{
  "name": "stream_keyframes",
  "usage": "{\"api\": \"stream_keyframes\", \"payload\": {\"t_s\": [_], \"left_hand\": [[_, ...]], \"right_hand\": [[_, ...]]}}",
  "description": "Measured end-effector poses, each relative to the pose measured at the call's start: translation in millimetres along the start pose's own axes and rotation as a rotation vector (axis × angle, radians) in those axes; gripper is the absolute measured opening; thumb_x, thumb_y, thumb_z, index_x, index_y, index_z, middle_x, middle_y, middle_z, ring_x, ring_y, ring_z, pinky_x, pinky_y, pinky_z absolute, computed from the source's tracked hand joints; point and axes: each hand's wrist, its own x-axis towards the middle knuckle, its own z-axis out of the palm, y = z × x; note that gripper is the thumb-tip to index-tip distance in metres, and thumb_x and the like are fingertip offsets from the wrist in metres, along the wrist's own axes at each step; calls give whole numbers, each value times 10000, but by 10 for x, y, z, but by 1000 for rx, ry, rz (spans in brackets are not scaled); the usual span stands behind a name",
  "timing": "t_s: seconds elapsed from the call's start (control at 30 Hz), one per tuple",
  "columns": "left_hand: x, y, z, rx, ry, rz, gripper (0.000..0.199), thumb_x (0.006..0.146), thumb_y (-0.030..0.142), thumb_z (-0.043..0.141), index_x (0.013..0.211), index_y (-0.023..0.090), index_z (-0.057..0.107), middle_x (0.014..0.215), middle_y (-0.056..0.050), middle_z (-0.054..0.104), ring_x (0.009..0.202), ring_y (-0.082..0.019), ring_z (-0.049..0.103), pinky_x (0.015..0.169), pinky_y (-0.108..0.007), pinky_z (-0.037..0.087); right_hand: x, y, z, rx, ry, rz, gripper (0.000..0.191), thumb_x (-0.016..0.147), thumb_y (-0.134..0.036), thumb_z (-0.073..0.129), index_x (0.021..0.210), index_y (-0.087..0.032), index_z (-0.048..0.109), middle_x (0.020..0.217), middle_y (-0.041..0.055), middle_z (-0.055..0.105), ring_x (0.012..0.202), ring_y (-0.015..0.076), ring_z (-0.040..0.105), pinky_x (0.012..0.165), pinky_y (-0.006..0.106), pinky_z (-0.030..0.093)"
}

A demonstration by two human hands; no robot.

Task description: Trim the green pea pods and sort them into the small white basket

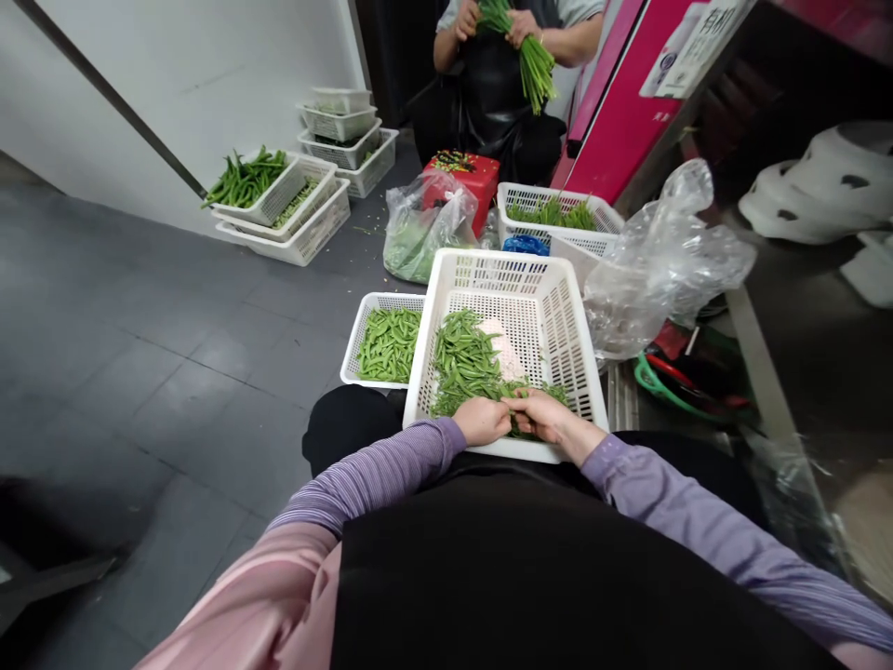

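A white slotted basket point(586, 372) rests on my lap, with green pea pods point(466, 349) heaped along its left side. Smaller green bits point(554, 395) lie at its near right, close to my fingers. Over the near end, my left hand point(483, 422) is closed, its fingertips meeting those of my right hand point(540, 414). The right fingers are pinched together too. Whatever is between the fingertips is too small and covered to make out. A shallower white basket point(347, 354) on the left holds plumper, cleaner-looking green pods point(391, 344).
Opposite me, a person point(520, 28) holds a bunch of long green stalks point(536, 70). Between us are a red stool point(481, 181), a bag of greens point(425, 228) and another white basket point(610, 219). Stacked baskets point(307, 244) stand by the wall; a clear plastic bag point(656, 270) lies right.
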Motion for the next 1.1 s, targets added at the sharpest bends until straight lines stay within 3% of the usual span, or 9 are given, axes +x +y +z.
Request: {"api": "stream_keyframes", "payload": {"t_s": [0.23,0.37,0.43,0.57,0.7,0.8,0.9,0.97,1.1], "left_hand": [[18,-337,-229,34,147,-378,303,810,279,354,808,168,637,774,-75,644,746,-190,596,702,-293,451],[-42,-277,-229,14,199,-191,342,798,196,381,1102,176,538,1023,-68,592,879,-163,571,797,-268,437],[-75,-183,-203,46,149,-82,417,795,182,395,1209,180,446,1070,-79,551,896,-166,565,793,-268,443],[-87,-83,-149,142,-2,27,271,834,204,357,1017,141,547,942,-110,539,827,-192,577,732,-294,460],[-53,-121,-118,130,-95,100,223,833,194,360,870,120,568,873,-108,554,781,-184,577,708,-289,458],[-23,-176,-173,-98,-158,123,203,813,191,387,751,130,571,754,-61,573,708,-142,561,691,-251,452],[12,-233,-269,-454,-133,-16,265,833,205,314,776,140,564,558,12,497,488,-78,465,537,-195,430],[38,-270,-296,-583,-69,-144,336,849,222,239,856,131,563,490,37,431,386,-66,375,439,-184,388],[60,-339,-196,-323,-124,-249,256,765,217,391,756,122,628,560,-18,529,519,-106,510,543,-221,442]], "right_hand": [[-246,-145,-166,-111,-127,27,379,533,-222,748,700,-187,410,480,-99,420,335,3,214,318,136,152],[-310,-168,-206,-165,-153,68,350,534,-236,753,699,-167,453,486,-93,413,342,-1,212,320,141,150],[-306,-169,-198,-204,-158,58,336,532,-247,753,688,-162,468,472,-96,403,339,2,220,319,145,161],[-243,-171,-209,-339,-174,2,275,571,-300,720,673,-157,509,439,-84,426,316,18,261,320,165,197],[-179,-220,-223,-753,-189,-165,196,601,-275,685,742,-168,600,492,-39,552,343,49,359,347,180,244],[-196,-284,-159,-979,-263,-365,106,650,-279,645,646,-179,609,511,-32,573,423,70,417,413,185,299],[-206,-319,-60,-850,-334,-475,180,745,-345,557,686,-179,596,609,-14,612,497,85,466,496,202,366],[-127,-318,-28,-551,-233,-541,201,762,-375,538,745,-177,569,659,2,617,550,98,505,564,224,410],[277,-336,-135,-1,311,-522,230,742,-421,521,772,-195,488,675,15,593,527,118,525,529,254,438]]}}
